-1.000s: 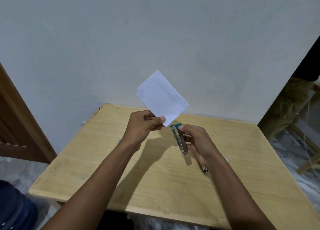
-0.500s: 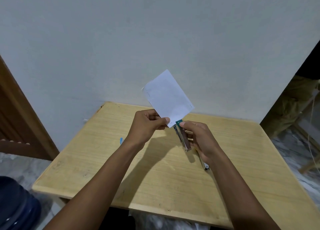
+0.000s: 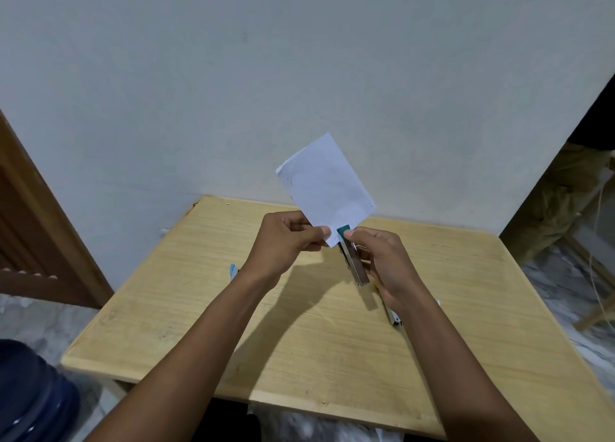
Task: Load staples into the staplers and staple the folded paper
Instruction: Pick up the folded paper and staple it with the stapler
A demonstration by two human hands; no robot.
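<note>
A folded white paper (image 3: 324, 183) is held up above the wooden table (image 3: 299, 341), tilted, its lower corner pinched by my left hand (image 3: 286, 241). My right hand (image 3: 386, 265) grips a small stapler (image 3: 352, 258) with a green nose and metal body, thumb on its top. The stapler's nose sits over the paper's bottom corner, right beside my left fingertips. A second stapler (image 3: 392, 316) lies on the table below my right wrist, mostly hidden by it.
A small blue item (image 3: 234, 271) lies on the table left of my left wrist. A grey wall stands behind the table, a wooden door (image 3: 36, 228) at left, a dark blue object (image 3: 30, 395) at bottom left, wooden furniture at right.
The paper has turned more upright and moved right. My right hand has brought the stapler up until its nose covers the paper's lower corner.
</note>
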